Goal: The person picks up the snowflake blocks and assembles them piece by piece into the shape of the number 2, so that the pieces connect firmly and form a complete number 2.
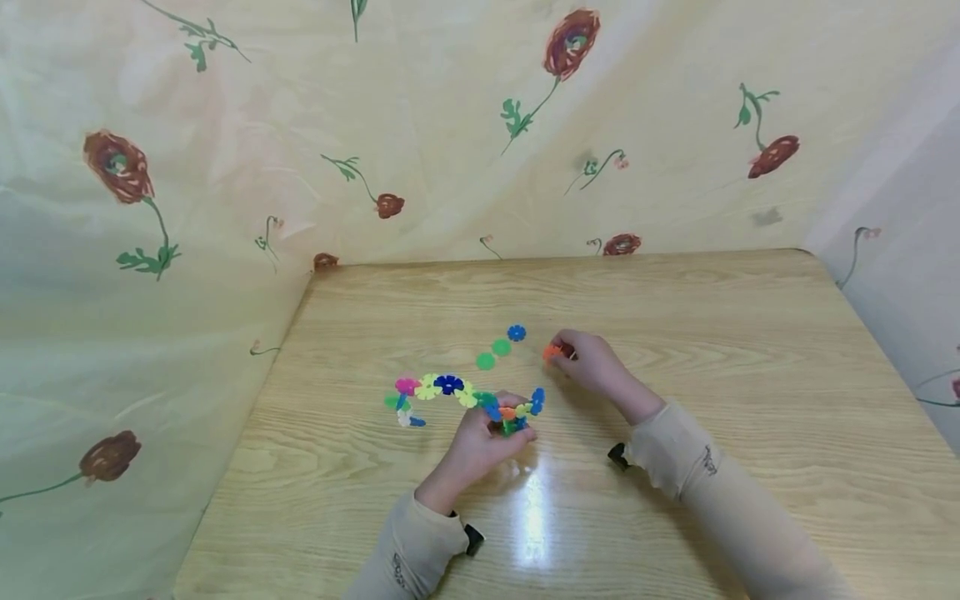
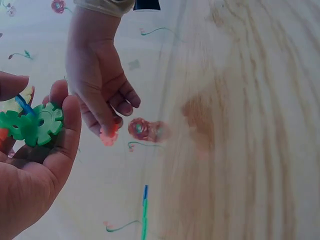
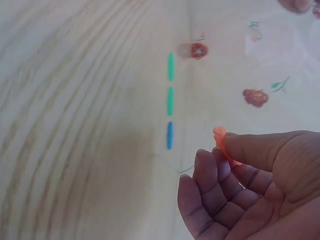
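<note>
My left hand [image 1: 487, 439] holds one end of a curved chain of notched plastic discs [image 1: 448, 384] joined edge to edge. The chain arcs off to the left in pink, yellow, dark blue, green and white. In the left wrist view, green discs [image 2: 49, 124] rest against the fingers below the thumb. My right hand [image 1: 596, 364] pinches a single orange notched disc [image 3: 220, 137] between thumb and fingers, to the right of the chain and apart from it. Part of the chain's held end is hidden by the left hand.
Beyond the chain, three loose discs lie in a slanting row on the wooden table [image 1: 720, 333]: a blue disc [image 1: 516, 332] and two green discs [image 1: 486, 361]. A flowered cloth [image 1: 450, 125] hangs along the table's back and left edges.
</note>
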Demonstrator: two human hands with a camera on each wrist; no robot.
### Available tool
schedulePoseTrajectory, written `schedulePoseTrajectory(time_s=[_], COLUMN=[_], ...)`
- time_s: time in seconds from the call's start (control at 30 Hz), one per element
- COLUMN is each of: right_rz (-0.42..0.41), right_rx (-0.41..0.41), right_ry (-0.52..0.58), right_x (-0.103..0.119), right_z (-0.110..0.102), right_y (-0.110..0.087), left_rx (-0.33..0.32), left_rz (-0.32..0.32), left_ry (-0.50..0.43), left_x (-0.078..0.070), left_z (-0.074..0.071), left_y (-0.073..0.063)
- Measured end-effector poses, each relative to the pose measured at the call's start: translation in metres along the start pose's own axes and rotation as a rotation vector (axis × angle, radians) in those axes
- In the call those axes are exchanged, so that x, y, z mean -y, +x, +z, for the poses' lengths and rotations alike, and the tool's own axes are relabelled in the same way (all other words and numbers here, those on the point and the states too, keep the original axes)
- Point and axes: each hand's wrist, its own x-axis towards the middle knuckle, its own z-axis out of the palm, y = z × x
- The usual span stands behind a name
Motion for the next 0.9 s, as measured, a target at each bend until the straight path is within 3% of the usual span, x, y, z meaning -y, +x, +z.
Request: schedulePoseTrajectory(time_s=[0.23,0.57,0.77,0.9], right_rz=[-0.012,-0.038,-0.094,-0.146], right_rx=[-0.010,-0.013,0.037,0.074], right_ry=[0.069,0.099,0.213,0.301], right_x=[0.006,0.011,0.017,0.022], right_z=[-0.005,-0.008,-0.010,-0.015], right_y=[-0.017,-0.033,-0.046,-0.057], left_rx=[0.023,0.027,0.013,0.002], left_rz=[0.052,0.065,0.122,0.117], left_ry=[-0.080,-0.086,-0.128,-0.180], left_x=[0.002,0.004,0.006,0.007], left_z=[0.001,0.002,0.003,0.004], left_y=[0.001,0.001,0.000,0.000])
